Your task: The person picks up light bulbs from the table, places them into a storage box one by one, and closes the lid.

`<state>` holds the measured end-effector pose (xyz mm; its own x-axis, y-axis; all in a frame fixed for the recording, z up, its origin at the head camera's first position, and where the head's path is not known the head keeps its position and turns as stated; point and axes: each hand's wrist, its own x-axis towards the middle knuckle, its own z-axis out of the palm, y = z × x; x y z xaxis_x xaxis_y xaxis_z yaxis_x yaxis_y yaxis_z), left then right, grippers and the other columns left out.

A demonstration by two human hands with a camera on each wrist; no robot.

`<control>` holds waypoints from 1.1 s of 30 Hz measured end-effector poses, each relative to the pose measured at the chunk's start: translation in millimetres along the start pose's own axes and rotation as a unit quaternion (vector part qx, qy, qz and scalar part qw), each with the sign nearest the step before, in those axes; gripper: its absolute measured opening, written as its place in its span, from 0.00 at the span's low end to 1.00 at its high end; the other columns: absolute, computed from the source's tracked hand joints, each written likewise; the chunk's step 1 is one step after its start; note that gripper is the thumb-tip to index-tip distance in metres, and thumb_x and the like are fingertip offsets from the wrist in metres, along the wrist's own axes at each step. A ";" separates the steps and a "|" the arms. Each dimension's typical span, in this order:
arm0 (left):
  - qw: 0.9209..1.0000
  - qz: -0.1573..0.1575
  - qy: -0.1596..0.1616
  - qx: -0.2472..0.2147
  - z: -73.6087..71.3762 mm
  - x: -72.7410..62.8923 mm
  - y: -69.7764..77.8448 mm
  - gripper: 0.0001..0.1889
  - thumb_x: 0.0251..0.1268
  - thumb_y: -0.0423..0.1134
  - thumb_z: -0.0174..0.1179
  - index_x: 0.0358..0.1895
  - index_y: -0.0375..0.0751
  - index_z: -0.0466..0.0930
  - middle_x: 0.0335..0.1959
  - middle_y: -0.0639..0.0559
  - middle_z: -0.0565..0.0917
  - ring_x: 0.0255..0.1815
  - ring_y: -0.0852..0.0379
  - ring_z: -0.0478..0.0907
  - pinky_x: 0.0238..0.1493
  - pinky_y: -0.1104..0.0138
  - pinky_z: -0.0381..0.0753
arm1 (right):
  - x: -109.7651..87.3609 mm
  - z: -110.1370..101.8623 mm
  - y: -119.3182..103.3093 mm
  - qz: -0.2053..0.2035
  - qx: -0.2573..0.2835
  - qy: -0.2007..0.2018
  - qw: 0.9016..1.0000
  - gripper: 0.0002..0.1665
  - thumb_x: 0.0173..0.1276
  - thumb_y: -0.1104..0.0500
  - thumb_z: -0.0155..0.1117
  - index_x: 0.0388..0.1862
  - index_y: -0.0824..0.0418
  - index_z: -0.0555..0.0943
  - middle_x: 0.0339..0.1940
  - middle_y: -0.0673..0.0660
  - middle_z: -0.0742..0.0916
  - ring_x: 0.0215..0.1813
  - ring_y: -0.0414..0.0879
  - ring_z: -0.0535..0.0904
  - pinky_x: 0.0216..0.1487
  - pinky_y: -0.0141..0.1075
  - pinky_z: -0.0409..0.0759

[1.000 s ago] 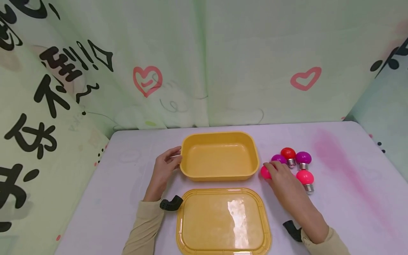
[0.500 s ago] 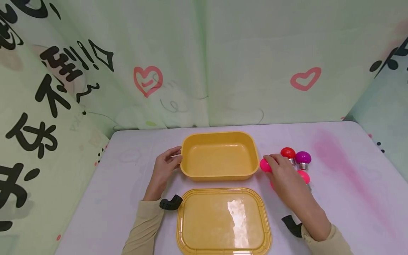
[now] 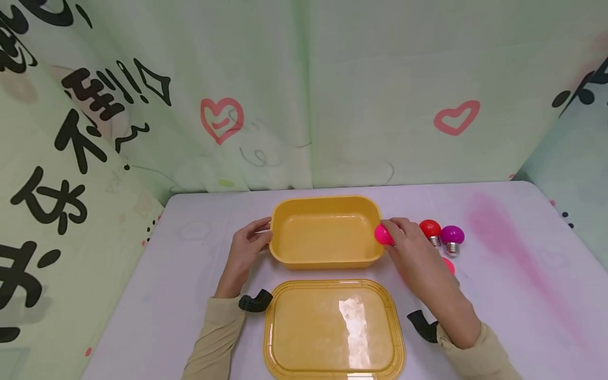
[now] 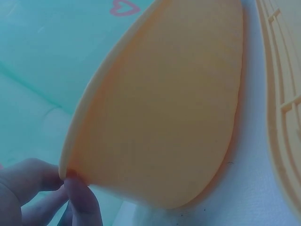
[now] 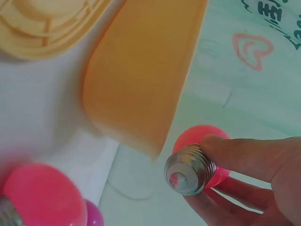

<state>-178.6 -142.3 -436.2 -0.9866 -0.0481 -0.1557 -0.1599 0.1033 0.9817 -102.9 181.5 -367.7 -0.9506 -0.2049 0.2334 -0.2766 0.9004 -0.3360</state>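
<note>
A pink light bulb (image 3: 383, 235) is pinched in my right hand (image 3: 420, 258), right at the right-hand rim of a yellow plastic container (image 3: 328, 232). In the right wrist view the thumb lies across where the metal screw base (image 5: 188, 172) meets the pink globe, the base facing the camera. My left hand (image 3: 246, 253) steadies the container's left end. The left wrist view has its thumb and fingers (image 4: 82, 200) pinching the rim (image 4: 77, 122). Beyond the right hand are a red bulb (image 3: 429, 228) and a purple bulb (image 3: 453, 235); another pink bulb (image 3: 448, 265) is partly hidden by it.
A yellow lid (image 3: 332, 327) lies flat in front of the container, close to its near side. The right wrist view has a pink bulb (image 5: 47, 195) and part of a purple one (image 5: 94, 214) at the lower left. Patterned curtains (image 3: 370, 95) hang behind the white table (image 3: 513, 316).
My right hand has lifted the pink bulb from among the others and carried it left and away from me to the container's rim. The left hand and container have stayed put.
</note>
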 end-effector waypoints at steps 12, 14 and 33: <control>1.000 0.004 -0.003 -0.004 1.1 1.9 0.3 0.21 0.67 0.30 0.61 0.63 0.38 0.78 0.56 0.40 0.79 0.51 0.47 0.81 0.39 0.74 0.83 | 17.1 6.7 -12.8 -0.002 0.011 -0.014 1.000 0.32 0.60 0.67 0.73 0.63 0.69 0.74 0.60 0.68 0.78 0.62 0.64 0.74 0.53 0.54 0.82; 1.000 0.002 -0.002 -0.003 1.2 1.9 0.0 0.21 0.67 0.30 0.61 0.63 0.38 0.78 0.56 0.40 0.79 0.52 0.46 0.81 0.39 0.74 0.83 | 19.7 9.3 -14.5 -0.006 0.018 -0.016 1.000 0.32 0.60 0.67 0.72 0.63 0.69 0.74 0.59 0.68 0.78 0.62 0.63 0.74 0.54 0.54 0.82; 1.000 -0.008 -0.001 0.001 -1.0 1.0 -2.1 0.21 0.68 0.32 0.61 0.63 0.40 0.77 0.57 0.42 0.79 0.51 0.47 0.81 0.42 0.72 0.84 | 43.1 45.5 -13.9 -0.017 0.045 -0.020 0.999 0.28 0.61 0.68 0.71 0.59 0.74 0.76 0.53 0.70 0.81 0.55 0.63 0.78 0.59 0.52 0.80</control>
<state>-179.2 -143.5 -438.2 -0.9839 -0.0486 -0.1718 -0.1760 0.1036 0.9789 -146.5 142.6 -394.5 -0.9448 -0.2511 0.2107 -0.3185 0.8547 -0.4099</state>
